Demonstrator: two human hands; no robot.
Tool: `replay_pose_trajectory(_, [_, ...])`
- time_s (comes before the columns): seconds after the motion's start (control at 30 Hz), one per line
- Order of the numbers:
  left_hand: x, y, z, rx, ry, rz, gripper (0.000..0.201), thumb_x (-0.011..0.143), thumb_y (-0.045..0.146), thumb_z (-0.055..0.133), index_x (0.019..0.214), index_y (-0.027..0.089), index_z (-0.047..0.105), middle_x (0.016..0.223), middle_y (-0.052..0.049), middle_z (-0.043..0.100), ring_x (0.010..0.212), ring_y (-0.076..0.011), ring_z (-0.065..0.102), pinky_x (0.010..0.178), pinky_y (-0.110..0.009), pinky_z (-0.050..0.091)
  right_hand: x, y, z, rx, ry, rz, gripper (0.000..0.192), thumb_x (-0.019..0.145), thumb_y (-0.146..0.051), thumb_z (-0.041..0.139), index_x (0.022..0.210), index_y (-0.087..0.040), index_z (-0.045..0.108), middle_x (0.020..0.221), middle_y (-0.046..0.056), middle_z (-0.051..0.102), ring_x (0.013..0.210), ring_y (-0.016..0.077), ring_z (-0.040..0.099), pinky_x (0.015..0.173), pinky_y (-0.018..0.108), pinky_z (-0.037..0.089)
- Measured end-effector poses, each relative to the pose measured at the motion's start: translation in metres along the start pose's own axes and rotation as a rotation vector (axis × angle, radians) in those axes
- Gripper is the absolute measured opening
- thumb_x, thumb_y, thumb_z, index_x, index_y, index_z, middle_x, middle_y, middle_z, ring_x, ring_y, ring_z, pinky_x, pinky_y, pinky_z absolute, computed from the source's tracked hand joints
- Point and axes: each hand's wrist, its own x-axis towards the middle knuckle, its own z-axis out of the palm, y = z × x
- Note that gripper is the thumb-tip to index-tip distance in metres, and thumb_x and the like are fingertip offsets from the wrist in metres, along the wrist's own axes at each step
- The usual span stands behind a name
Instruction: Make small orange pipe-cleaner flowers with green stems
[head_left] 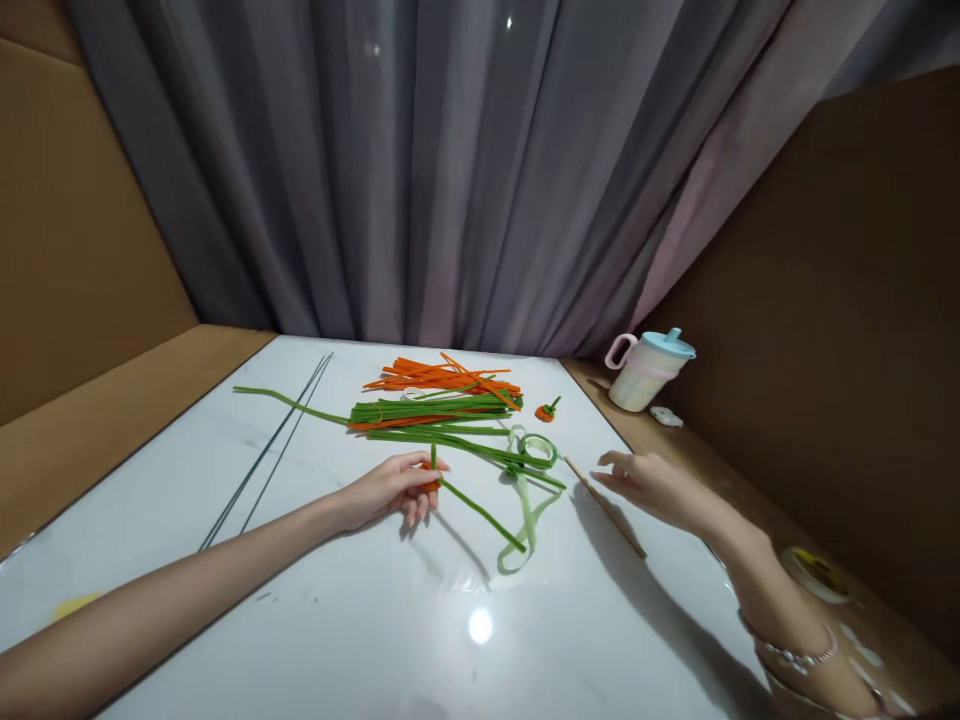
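My left hand [390, 488] is closed in a pinch on a small orange pipe-cleaner shape [430, 479], partly hidden by the fingers. A short green stub stands up from it, and a long green pipe cleaner [484, 515] sticks out toward the lower right. My right hand [649, 485] hovers at the right side of the table, fingers apart and slightly bent, holding nothing that I can see. Beneath its fingertips is a thin brown stick [611, 513]. Left of the stick, a roll of pale green tape [538, 451] has a loose strip trailing forward.
Bundles of green pipe cleaners [427, 412] and orange pipe cleaners [427, 375] lie at the back. A small orange and green piece [546, 412] is beside them. Thin dark wires [277, 440] lie left. A blue-lidded cup [649, 372] stands at right, beyond the white table's edge.
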Motion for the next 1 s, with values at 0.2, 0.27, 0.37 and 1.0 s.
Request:
replay_pose_trajectory(0.2, [0.000, 0.004, 0.002, -0.017, -0.016, -0.005, 0.035, 0.080, 0.038, 0.063, 0.101, 0.013, 0.051, 0.076, -0.008, 0.064, 0.061, -0.0144, 0.062, 0.041, -0.018, 0.046, 0.011, -0.013, 0.033, -0.004, -0.127, 0.027, 0.042, 0.089, -0.022, 0.037, 0.130, -0.018, 0.045, 0.114, 0.012, 0.062, 0.091, 0.0223, 0.063, 0.066, 0.027, 0.043])
replay_pose_trajectory(0.27, [0.000, 0.004, 0.001, -0.021, -0.024, 0.002, 0.034, 0.081, 0.039, 0.061, 0.100, 0.013, 0.051, 0.080, -0.010, 0.065, 0.064, -0.0158, 0.063, 0.042, -0.019, 0.047, 0.010, -0.020, 0.030, -0.072, -0.059, 0.036, 0.039, 0.088, -0.019, 0.037, 0.124, -0.019, 0.050, 0.116, 0.012, 0.061, 0.093, 0.0232, 0.063, 0.065, 0.027, 0.043])
replay_pose_trajectory(0.37, [0.000, 0.004, 0.001, -0.003, -0.038, 0.009, 0.034, 0.081, 0.041, 0.059, 0.097, 0.013, 0.051, 0.081, -0.010, 0.064, 0.065, -0.0163, 0.063, 0.042, -0.019, 0.047, 0.002, -0.040, 0.015, -0.047, 0.155, -0.053, 0.029, 0.091, -0.024, 0.036, 0.109, -0.020, 0.058, 0.111, 0.010, 0.063, 0.091, 0.0225, 0.063, 0.061, 0.028, 0.045])
replay_pose_trajectory(1.0, [-0.005, 0.000, 0.002, 0.066, -0.097, 0.005, 0.033, 0.083, 0.042, 0.057, 0.097, 0.012, 0.055, 0.073, -0.007, 0.063, 0.052, -0.0118, 0.060, 0.043, -0.020, 0.046, 0.015, -0.162, 0.025, 0.003, 0.157, -0.660, 0.017, 0.090, -0.010, 0.046, 0.083, -0.015, 0.060, 0.077, 0.003, 0.056, 0.063, 0.0123, 0.051, 0.051, 0.024, 0.030])
